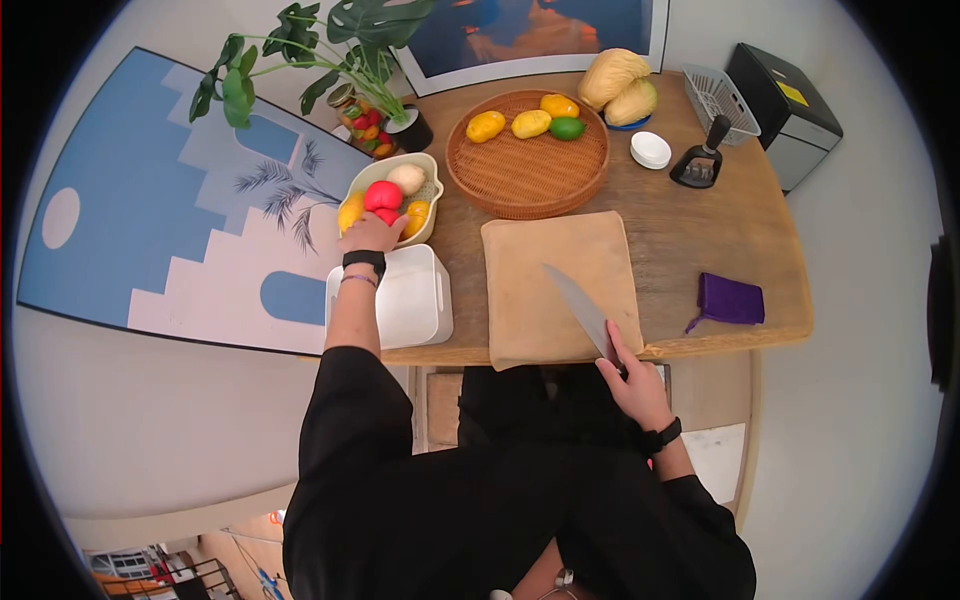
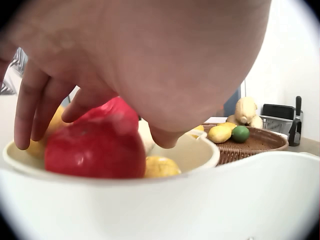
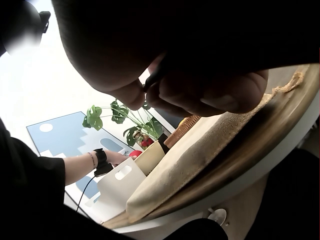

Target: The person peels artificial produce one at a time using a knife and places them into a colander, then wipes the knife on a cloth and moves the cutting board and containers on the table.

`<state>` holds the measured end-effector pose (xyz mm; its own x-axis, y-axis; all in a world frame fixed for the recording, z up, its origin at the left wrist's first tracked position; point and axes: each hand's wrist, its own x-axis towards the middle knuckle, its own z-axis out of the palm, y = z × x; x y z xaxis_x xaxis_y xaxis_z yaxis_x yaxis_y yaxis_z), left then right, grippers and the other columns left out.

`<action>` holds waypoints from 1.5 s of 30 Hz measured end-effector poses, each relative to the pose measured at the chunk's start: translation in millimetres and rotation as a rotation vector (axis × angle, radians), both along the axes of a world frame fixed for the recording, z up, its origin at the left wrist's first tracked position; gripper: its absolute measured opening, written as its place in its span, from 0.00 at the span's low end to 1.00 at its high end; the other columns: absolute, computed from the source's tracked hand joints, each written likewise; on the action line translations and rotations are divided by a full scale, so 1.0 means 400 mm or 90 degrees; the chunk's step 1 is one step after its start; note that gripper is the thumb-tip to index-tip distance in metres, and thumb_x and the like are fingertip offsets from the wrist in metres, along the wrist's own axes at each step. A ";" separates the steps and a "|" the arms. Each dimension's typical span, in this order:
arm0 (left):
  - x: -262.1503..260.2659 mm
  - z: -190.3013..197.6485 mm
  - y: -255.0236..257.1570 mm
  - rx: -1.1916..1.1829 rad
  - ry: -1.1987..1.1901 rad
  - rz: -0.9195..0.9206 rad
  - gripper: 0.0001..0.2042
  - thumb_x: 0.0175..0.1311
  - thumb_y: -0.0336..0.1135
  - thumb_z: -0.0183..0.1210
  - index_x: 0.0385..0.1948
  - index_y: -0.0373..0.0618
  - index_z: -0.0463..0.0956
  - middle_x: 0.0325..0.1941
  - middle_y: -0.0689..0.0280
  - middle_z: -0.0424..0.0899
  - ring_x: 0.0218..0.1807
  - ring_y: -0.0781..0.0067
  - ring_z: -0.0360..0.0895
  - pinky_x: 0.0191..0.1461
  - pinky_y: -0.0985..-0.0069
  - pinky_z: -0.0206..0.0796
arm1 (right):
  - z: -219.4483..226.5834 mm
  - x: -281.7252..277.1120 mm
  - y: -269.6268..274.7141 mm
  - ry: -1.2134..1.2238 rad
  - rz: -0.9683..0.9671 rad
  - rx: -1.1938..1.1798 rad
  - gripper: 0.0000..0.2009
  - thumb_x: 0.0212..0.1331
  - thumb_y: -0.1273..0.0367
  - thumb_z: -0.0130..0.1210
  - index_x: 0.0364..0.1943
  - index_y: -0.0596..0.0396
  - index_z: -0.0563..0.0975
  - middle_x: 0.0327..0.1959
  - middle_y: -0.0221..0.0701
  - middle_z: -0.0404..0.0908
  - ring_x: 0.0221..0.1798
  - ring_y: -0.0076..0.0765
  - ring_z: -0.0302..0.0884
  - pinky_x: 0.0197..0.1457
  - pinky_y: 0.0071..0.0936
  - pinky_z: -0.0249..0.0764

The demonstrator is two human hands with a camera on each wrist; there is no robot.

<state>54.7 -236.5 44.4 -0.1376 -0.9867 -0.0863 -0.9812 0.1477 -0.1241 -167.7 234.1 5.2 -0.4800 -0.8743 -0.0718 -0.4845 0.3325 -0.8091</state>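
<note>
My left hand (image 1: 372, 235) reaches into a cream basket (image 1: 433, 200) of produce. In the left wrist view its spread fingers hang over a red fruit or vegetable (image 2: 95, 150), with yellow ones (image 2: 162, 166) beside it; whether the fingers touch is unclear. A pale round one (image 1: 407, 179) lies at the basket's back. My right hand (image 1: 640, 392) grips the handle of a knife (image 1: 580, 305), whose blade points up and left over a tan cloth-like mat (image 1: 540, 240). The right wrist view shows that hand (image 3: 200, 95) dark, fingers curled round the handle.
A white bin (image 1: 415, 300) stands in front of the basket. Behind the mat, a round wicker tray (image 1: 530, 175) holds yellow fruits and a green one. A purple pouch (image 1: 730, 300), white dish (image 1: 650, 150), black-handled tool (image 1: 700, 165) and grey basket (image 1: 718, 100) are at the right; a potted plant (image 1: 408, 130) is behind.
</note>
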 end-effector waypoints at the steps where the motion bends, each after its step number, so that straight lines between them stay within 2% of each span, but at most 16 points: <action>1: -0.011 0.030 0.014 0.010 -0.025 0.003 0.45 0.58 0.77 0.56 0.64 0.45 0.71 0.66 0.51 0.79 0.66 0.51 0.78 0.62 0.50 0.73 | 0.005 -0.004 -0.005 0.004 -0.001 -0.008 0.33 0.69 0.57 0.60 0.77 0.32 0.63 0.38 0.49 0.87 0.41 0.58 0.87 0.43 0.43 0.82; 2: -0.017 0.045 0.025 0.010 -0.027 -0.002 0.45 0.58 0.77 0.56 0.64 0.45 0.71 0.66 0.51 0.79 0.66 0.51 0.78 0.62 0.50 0.73 | 0.004 -0.008 -0.008 0.002 -0.006 -0.007 0.33 0.69 0.57 0.60 0.77 0.32 0.63 0.38 0.49 0.87 0.41 0.58 0.87 0.43 0.43 0.82; 6: -0.055 0.088 0.074 0.048 0.163 -0.281 0.29 0.62 0.60 0.63 0.48 0.39 0.78 0.40 0.46 0.87 0.46 0.44 0.86 0.53 0.55 0.77 | -0.012 -0.033 -0.016 0.004 -0.027 -0.020 0.33 0.69 0.58 0.61 0.77 0.33 0.64 0.40 0.49 0.87 0.43 0.57 0.87 0.45 0.42 0.82; 9: -0.077 0.028 0.056 0.070 0.091 -0.333 0.26 0.64 0.56 0.61 0.48 0.39 0.79 0.42 0.45 0.87 0.47 0.44 0.86 0.52 0.53 0.77 | -0.014 -0.051 -0.016 -0.003 -0.035 -0.024 0.33 0.69 0.58 0.60 0.77 0.33 0.63 0.42 0.49 0.87 0.44 0.57 0.87 0.46 0.42 0.82; 13: -0.085 -0.058 -0.006 0.071 0.079 -0.301 0.16 0.64 0.44 0.59 0.35 0.38 0.85 0.39 0.44 0.87 0.43 0.41 0.86 0.51 0.50 0.78 | -0.043 -0.085 -0.006 0.004 -0.089 -0.099 0.33 0.69 0.60 0.59 0.78 0.33 0.62 0.47 0.49 0.87 0.44 0.56 0.87 0.47 0.39 0.81; 21: -0.090 -0.071 -0.017 0.062 0.061 -0.402 0.18 0.68 0.44 0.57 0.30 0.36 0.84 0.33 0.43 0.86 0.39 0.39 0.84 0.48 0.47 0.75 | -0.104 -0.188 0.037 -0.004 -0.226 -0.067 0.31 0.73 0.62 0.55 0.79 0.34 0.60 0.51 0.50 0.85 0.42 0.51 0.87 0.45 0.31 0.78; 25: -0.095 -0.073 -0.019 0.062 0.068 -0.390 0.19 0.69 0.45 0.58 0.29 0.35 0.84 0.33 0.42 0.85 0.37 0.38 0.84 0.46 0.48 0.75 | -0.142 -0.201 0.032 -0.062 -0.240 -0.061 0.31 0.74 0.63 0.54 0.79 0.37 0.60 0.64 0.47 0.79 0.60 0.45 0.83 0.58 0.29 0.75; 27: -0.139 -0.017 0.014 0.017 0.041 -0.408 0.19 0.68 0.47 0.60 0.30 0.35 0.83 0.30 0.41 0.85 0.37 0.38 0.85 0.43 0.48 0.78 | -0.156 -0.216 0.020 -0.067 -0.240 -0.088 0.31 0.74 0.64 0.54 0.79 0.40 0.60 0.70 0.45 0.76 0.68 0.41 0.78 0.65 0.29 0.72; 29: -0.218 0.053 0.061 0.023 0.051 -0.408 0.21 0.67 0.50 0.62 0.34 0.35 0.82 0.31 0.43 0.86 0.38 0.38 0.85 0.45 0.50 0.78 | -0.154 -0.226 0.019 -0.194 -0.212 -0.142 0.31 0.75 0.68 0.52 0.79 0.48 0.59 0.78 0.37 0.67 0.78 0.34 0.66 0.74 0.28 0.63; 31: -0.309 0.088 0.074 0.063 0.232 -0.496 0.20 0.67 0.49 0.62 0.36 0.35 0.80 0.32 0.44 0.86 0.40 0.38 0.85 0.49 0.51 0.78 | -0.154 -0.232 0.021 -0.221 -0.215 -0.154 0.30 0.75 0.70 0.51 0.79 0.51 0.58 0.78 0.36 0.67 0.78 0.32 0.65 0.75 0.27 0.62; 34: -0.484 0.124 0.095 0.200 0.171 -0.532 0.19 0.67 0.47 0.62 0.44 0.35 0.79 0.41 0.43 0.86 0.48 0.39 0.83 0.54 0.52 0.76 | -0.151 -0.250 0.022 -0.312 -0.223 -0.161 0.30 0.75 0.73 0.50 0.79 0.54 0.58 0.79 0.35 0.65 0.79 0.30 0.63 0.77 0.26 0.58; 36: -0.590 0.068 0.071 0.169 0.192 -0.581 0.20 0.66 0.45 0.61 0.50 0.37 0.77 0.47 0.42 0.84 0.51 0.39 0.82 0.56 0.52 0.76 | -0.125 -0.263 0.023 -0.376 -0.235 -0.155 0.30 0.75 0.74 0.49 0.79 0.55 0.58 0.79 0.35 0.64 0.79 0.29 0.62 0.77 0.26 0.57; 38: -0.695 0.008 0.041 0.136 0.217 -0.634 0.22 0.66 0.43 0.61 0.55 0.38 0.74 0.54 0.42 0.82 0.54 0.39 0.81 0.58 0.52 0.75 | -0.070 -0.270 0.017 -0.571 -0.323 -0.051 0.30 0.75 0.75 0.49 0.79 0.57 0.57 0.80 0.38 0.63 0.80 0.29 0.59 0.78 0.24 0.53; 40: -0.796 -0.044 0.014 0.071 0.237 -0.575 0.27 0.64 0.40 0.60 0.65 0.44 0.68 0.63 0.44 0.75 0.59 0.39 0.78 0.63 0.53 0.73 | -0.108 -0.267 0.026 -0.520 -0.285 -0.110 0.30 0.75 0.75 0.48 0.79 0.58 0.57 0.80 0.39 0.62 0.81 0.30 0.58 0.79 0.24 0.53; 43: -0.905 -0.138 -0.032 -0.014 0.371 -0.553 0.29 0.61 0.37 0.61 0.67 0.48 0.68 0.64 0.45 0.74 0.59 0.38 0.78 0.63 0.52 0.73 | -0.114 -0.272 0.029 -0.489 -0.248 -0.155 0.30 0.75 0.75 0.47 0.79 0.59 0.56 0.81 0.41 0.60 0.82 0.31 0.56 0.79 0.25 0.51; 45: -0.940 -0.151 -0.038 -0.008 0.343 -0.543 0.32 0.59 0.39 0.64 0.68 0.49 0.66 0.65 0.45 0.74 0.61 0.40 0.78 0.66 0.55 0.72 | -0.118 -0.274 0.032 -0.491 -0.245 -0.150 0.30 0.75 0.75 0.47 0.79 0.59 0.56 0.81 0.41 0.60 0.82 0.30 0.56 0.79 0.24 0.51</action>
